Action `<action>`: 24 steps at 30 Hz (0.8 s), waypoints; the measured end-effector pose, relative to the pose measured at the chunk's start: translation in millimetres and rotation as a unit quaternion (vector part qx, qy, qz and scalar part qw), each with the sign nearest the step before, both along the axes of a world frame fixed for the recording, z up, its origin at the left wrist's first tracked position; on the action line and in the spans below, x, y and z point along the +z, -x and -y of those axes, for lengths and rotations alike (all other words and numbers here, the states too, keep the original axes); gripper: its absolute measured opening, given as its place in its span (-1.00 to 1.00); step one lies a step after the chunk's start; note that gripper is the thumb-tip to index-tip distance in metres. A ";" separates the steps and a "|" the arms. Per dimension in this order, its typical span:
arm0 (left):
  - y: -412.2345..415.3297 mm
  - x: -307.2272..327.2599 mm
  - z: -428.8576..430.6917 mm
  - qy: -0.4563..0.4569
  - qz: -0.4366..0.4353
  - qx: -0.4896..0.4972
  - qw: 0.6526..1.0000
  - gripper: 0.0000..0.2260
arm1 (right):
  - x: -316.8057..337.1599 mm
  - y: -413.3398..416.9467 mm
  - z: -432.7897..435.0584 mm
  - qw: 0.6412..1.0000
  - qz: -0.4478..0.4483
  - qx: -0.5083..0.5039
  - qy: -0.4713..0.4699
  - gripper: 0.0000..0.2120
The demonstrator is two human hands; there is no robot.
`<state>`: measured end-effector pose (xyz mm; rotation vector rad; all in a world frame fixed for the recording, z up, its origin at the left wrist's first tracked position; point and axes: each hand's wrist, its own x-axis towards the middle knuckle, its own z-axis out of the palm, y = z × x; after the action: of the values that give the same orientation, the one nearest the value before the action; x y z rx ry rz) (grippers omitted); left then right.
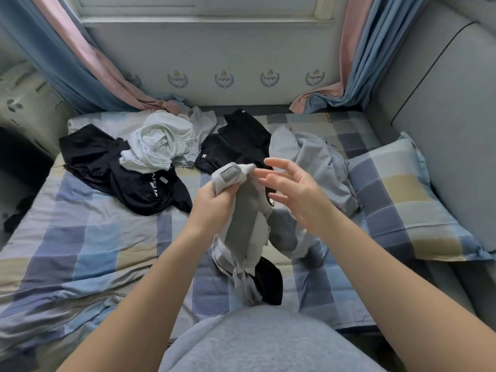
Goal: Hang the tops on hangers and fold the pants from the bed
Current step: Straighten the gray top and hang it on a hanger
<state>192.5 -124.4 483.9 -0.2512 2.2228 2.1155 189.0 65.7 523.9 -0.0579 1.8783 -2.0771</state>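
Observation:
My left hand (214,204) grips the top edge of a grey and white garment (245,224), which hangs from it down onto the checked bed (88,245). Just to the right of that edge hovers my right hand (292,191), fingers spread and holding nothing. A small black piece (269,281) lies under the garment's lower end. Farther back on the bed lie a black top with white lettering (128,175), a crumpled white top (158,146), another black garment (239,143) and a grey garment (319,157).
A checked pillow (408,200) lies at the right against a grey padded headboard (451,124). Blue and pink curtains (77,60) hang at both sides of the window wall behind the bed. A dark item (18,213) lies off the left edge.

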 end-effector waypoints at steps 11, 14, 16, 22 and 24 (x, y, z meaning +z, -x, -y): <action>4.2 15.8 8.8 0.049 0.147 -0.087 0.984 -0.49 | -36.2 -22.2 9.7 0.945 -0.245 0.036 -0.211 -0.79; 5.5 17.0 11.9 0.095 0.197 -0.121 0.968 -0.28 | -25.5 -17.9 10.3 0.931 -0.284 -0.001 -0.231 -0.57; 7.0 15.4 12.3 0.127 0.196 -0.149 0.961 -0.17 | -15.5 -14.9 10.1 0.910 -0.325 0.028 -0.255 -0.37; 13.7 12.8 15.7 0.067 0.221 -0.064 0.971 -0.44 | -1.5 -9.0 10.5 0.897 -0.350 0.058 -0.264 -0.85; 13.5 13.4 14.0 0.088 0.125 0.009 0.988 -0.51 | 2.6 -3.7 7.1 0.893 -0.342 0.034 -0.292 -0.89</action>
<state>179.1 -138.3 497.3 -0.5176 2.2630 1.7812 192.7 58.6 526.5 -0.7781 2.7817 -1.4441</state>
